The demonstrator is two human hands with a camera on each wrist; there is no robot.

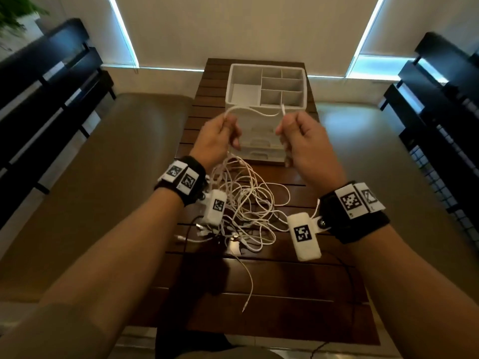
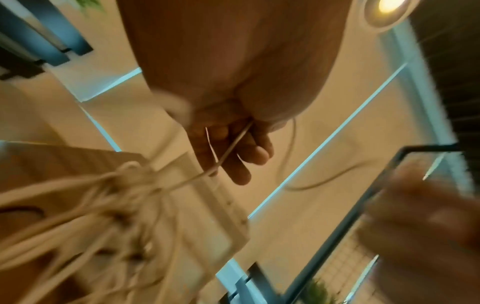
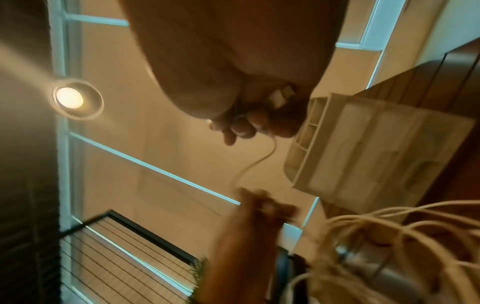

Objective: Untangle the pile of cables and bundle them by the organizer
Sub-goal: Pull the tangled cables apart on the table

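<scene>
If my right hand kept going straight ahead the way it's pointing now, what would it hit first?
Probably the white organizer. The right hand is raised above the table, gripping a white cable, and the organizer's front wall stands just beyond its knuckles. Depth is unclear; it might pass over the rim.

The person is wearing a black band [image 1: 193, 186] around the left wrist and another black band [image 1: 363, 224] around the right, each carrying white tiles printed with black square codes. A white boxy unit [image 1: 303, 237] with its own code is hanging off the right band by a bracket with what looks like a screw; a similar unit [image 1: 215, 207] is sitting by the left. Both forearms are bare.
</scene>
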